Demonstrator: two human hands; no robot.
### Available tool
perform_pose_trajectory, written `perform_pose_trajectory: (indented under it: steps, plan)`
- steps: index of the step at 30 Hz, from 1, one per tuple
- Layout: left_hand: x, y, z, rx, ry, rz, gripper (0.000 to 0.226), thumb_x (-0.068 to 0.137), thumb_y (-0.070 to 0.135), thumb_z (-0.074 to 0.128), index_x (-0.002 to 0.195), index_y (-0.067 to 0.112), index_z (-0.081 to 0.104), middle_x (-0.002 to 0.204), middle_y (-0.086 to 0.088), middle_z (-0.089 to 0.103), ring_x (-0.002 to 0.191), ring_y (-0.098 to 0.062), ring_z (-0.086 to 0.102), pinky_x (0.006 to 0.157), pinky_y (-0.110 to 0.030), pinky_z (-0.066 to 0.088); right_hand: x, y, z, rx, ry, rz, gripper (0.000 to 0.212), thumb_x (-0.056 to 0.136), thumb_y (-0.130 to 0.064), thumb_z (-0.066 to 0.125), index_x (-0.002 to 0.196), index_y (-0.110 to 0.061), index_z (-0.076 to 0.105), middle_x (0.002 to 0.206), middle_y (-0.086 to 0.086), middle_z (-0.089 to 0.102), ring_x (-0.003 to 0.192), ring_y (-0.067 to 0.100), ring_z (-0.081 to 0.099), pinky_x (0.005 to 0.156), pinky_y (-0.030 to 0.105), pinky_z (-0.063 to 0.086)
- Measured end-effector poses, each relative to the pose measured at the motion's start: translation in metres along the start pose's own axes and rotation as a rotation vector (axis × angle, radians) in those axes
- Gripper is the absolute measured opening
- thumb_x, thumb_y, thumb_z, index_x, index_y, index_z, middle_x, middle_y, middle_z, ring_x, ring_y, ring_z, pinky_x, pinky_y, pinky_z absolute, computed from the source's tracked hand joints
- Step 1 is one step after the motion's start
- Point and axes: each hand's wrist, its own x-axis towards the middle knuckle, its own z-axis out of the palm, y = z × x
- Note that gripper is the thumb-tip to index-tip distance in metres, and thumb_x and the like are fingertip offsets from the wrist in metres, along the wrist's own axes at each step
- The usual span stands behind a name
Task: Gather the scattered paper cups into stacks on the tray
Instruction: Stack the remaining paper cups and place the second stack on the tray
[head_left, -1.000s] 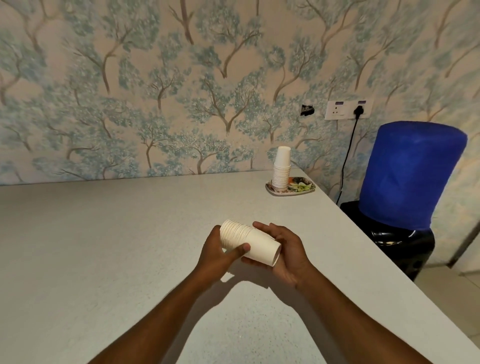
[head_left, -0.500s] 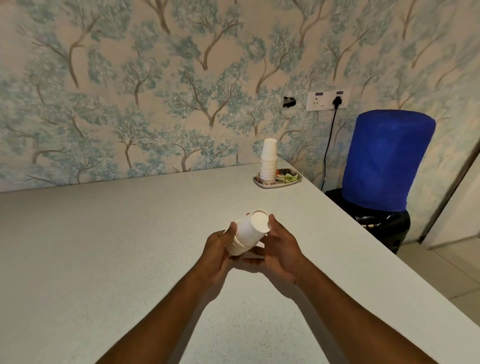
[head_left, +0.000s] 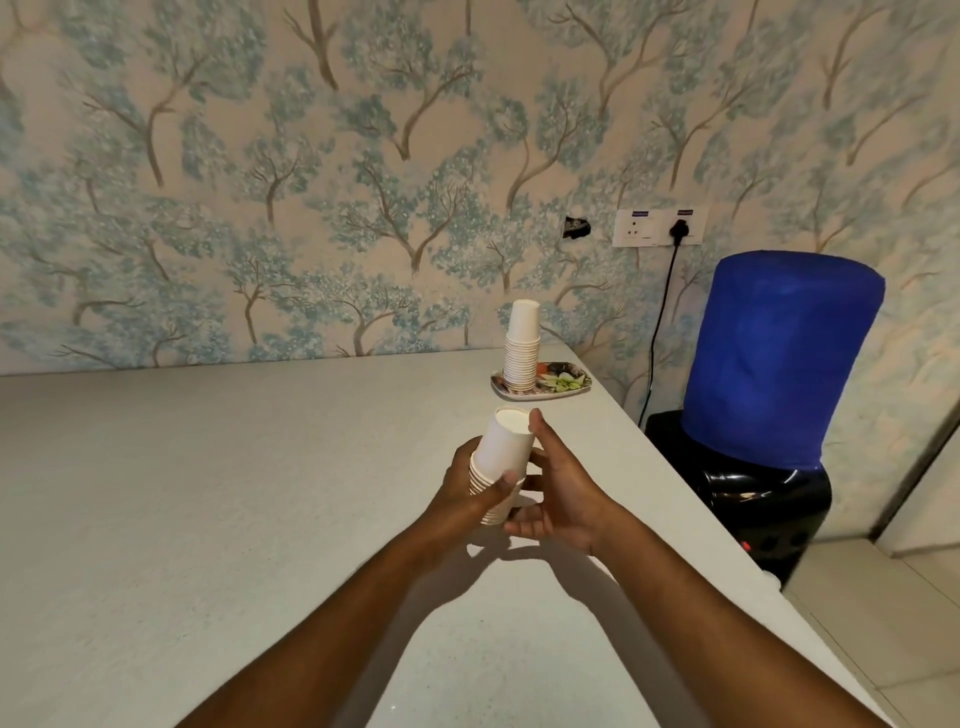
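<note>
At frame centre, the left hand (head_left: 467, 480) grips an upturned cup stack (head_left: 503, 457); the right hand (head_left: 563, 491) cups its right side, thumb on top.

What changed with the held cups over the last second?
The held cup stack turned from lying sideways to nearly upright, base up. The left hand and right hand still grip it. The other stack stayed on the tray.
</note>
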Motion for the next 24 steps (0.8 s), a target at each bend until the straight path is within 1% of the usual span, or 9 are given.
perform_pose_trajectory:
  steps: [2,5,7,8,10,12,17,21,24]
  plan:
    - [0.012,-0.002,0.02,0.033,0.041,0.018,0.063,0.09,0.05,0.063,0.144,0.032,0.035,0.143,0.001,0.053,0.123,-0.014,0.058,0.103,-0.041,0.053,-0.005,-0.005,-0.022,-0.091,-0.017,-0.005,0.087,0.074,-0.093,0.045,0.13,-0.028,0.061,0.126,0.016,0.065,0.101,0.04,0.074,0.083,0.051,0.063]
    - [0.025,-0.001,0.043,-0.033,0.043,-0.013,0.056,0.089,0.052,0.058,0.138,0.03,0.042,0.138,-0.003,0.059,0.117,-0.021,0.065,0.102,-0.046,0.054,-0.012,-0.007,-0.046,-0.224,-0.026,-0.069,0.078,0.086,-0.084,0.038,0.133,-0.026,0.06,0.122,0.012,0.069,0.097,0.031,0.076,0.074,0.042,0.063]
    - [0.033,0.001,0.059,-0.107,0.044,-0.043,0.053,0.088,0.053,0.057,0.134,0.031,0.044,0.135,-0.006,0.062,0.115,-0.022,0.068,0.101,-0.048,0.055,-0.015,-0.008,-0.065,-0.276,-0.022,-0.178,0.058,0.095,-0.07,0.046,0.136,-0.031,0.057,0.119,0.006,0.072,0.096,0.025,0.076,0.075,0.038,0.063]
    - [0.038,0.002,0.067,-0.146,0.05,-0.068,0.056,0.089,0.053,0.055,0.137,0.028,0.043,0.137,-0.007,0.061,0.117,-0.025,0.067,0.102,-0.05,0.054,-0.014,-0.008,-0.075,-0.286,-0.015,-0.234,0.05,0.096,-0.06,0.055,0.138,-0.033,0.055,0.119,0.004,0.072,0.099,0.024,0.076,0.081,0.04,0.063]
    - [0.046,0.002,0.079,-0.207,0.051,-0.107,0.064,0.092,0.053,0.051,0.146,0.021,0.037,0.141,-0.01,0.059,0.122,-0.03,0.064,0.105,-0.055,0.05,-0.01,-0.008,-0.092,-0.343,-0.001,-0.345,0.054,0.092,-0.041,0.072,0.141,-0.033,0.05,0.123,0.005,0.068,0.111,0.025,0.071,0.092,0.048,0.061]
    - [0.054,0.001,0.091,-0.237,0.053,-0.121,0.069,0.091,0.053,0.05,0.149,0.019,0.035,0.143,-0.011,0.058,0.125,-0.032,0.062,0.108,-0.055,0.048,-0.003,-0.009,-0.109,-0.452,0.012,-0.428,0.065,0.085,-0.033,0.082,0.141,-0.033,0.047,0.13,0.004,0.064,0.117,0.023,0.066,0.096,0.048,0.059]
    - [0.064,-0.007,0.111,-0.227,0.044,-0.111,0.065,0.093,0.053,0.046,0.149,0.021,0.037,0.14,-0.005,0.061,0.124,-0.023,0.063,0.104,-0.041,0.053,0.016,-0.01,-0.134,-0.529,0.023,-0.467,0.083,0.074,-0.038,0.089,0.144,-0.026,0.045,0.132,-0.004,0.062,0.117,0.011,0.062,0.097,0.034,0.057]
    - [0.073,-0.012,0.108,-0.185,0.007,-0.069,0.063,0.096,0.057,0.036,0.151,0.026,0.037,0.144,-0.002,0.057,0.129,-0.02,0.059,0.11,-0.043,0.048,0.028,-0.009,-0.14,-0.528,0.057,-0.463,0.083,0.068,-0.047,0.091,0.137,-0.029,0.049,0.126,-0.012,0.063,0.115,0.011,0.063,0.097,0.033,0.057]
    - [0.085,-0.018,0.1,0.152,0.087,-0.049,0.066,0.095,0.063,0.025,0.154,0.033,0.032,0.157,0.005,0.043,0.143,-0.018,0.044,0.118,-0.044,0.036,0.04,-0.014,-0.138,-0.426,0.148,-0.467,0.086,0.061,-0.055,0.088,0.133,-0.032,0.046,0.12,-0.015,0.062,0.109,0.006,0.064,0.088,0.026,0.059]
